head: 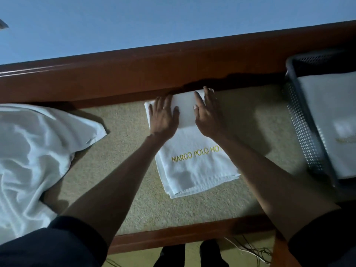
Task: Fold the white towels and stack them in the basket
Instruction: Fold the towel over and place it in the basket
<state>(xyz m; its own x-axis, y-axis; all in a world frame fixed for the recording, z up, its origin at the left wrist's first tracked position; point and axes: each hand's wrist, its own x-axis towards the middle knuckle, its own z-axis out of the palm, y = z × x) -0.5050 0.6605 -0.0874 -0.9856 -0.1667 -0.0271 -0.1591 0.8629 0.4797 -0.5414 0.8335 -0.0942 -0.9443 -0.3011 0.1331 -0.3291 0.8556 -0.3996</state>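
As left hand (pixel 163 117) and right hand (pixel 209 116) press flat on towel (pixel 194 168), far edge lies by rail (pixel 125 78)

Wood-edged beige table (pixel 125 132) with folded towel (pixel 192 166), crumpled towels (pixel 34 151), mesh basket (pixel 300 122)

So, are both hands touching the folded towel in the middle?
Touching. The head view shows the left hand and the right hand lying flat, fingers straight, on the far end of the folded towel.
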